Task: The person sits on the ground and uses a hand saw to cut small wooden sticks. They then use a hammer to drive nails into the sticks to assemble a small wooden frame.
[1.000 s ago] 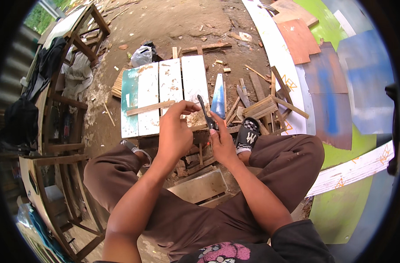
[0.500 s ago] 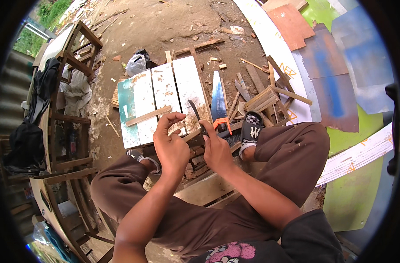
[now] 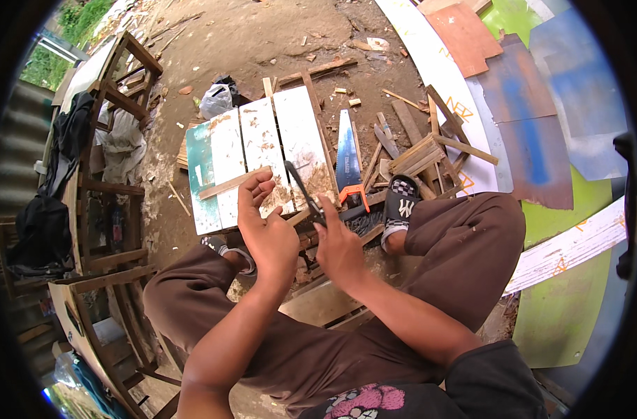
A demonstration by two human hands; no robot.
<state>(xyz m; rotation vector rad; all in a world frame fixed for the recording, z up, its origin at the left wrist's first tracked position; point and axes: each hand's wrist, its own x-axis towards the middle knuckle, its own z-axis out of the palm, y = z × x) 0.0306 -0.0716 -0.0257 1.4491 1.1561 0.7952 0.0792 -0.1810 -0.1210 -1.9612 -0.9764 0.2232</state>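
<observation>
My right hand (image 3: 341, 244) is closed around the handle of a dark, narrow-bladed knife (image 3: 303, 184). Its blade slants up and to the left, over the white panel's lower right part. Left of the knife, my left hand (image 3: 268, 234) is raised with its fingers loosely bent and apart, and nothing shows in it. Behind these fingers a thin wooden strip (image 3: 224, 186) lies across the white panel (image 3: 224, 150), which has dark gaps, brown stains and a teal left end. The fingers partly hide the strip's right end.
A handsaw (image 3: 347, 157) with an orange and black handle rests right of the panel. Beside it is a pile of wood offcuts (image 3: 419, 157). Painted sheets (image 3: 524, 146) lie at the right; wooden frames (image 3: 116, 188) stand at the left. My sandalled foot (image 3: 402, 206) is near the saw.
The knife has turned so its blade tip sits further left and closer to my left hand. My right hand has shifted slightly left and down; my left fingers have uncurled somewhat.
</observation>
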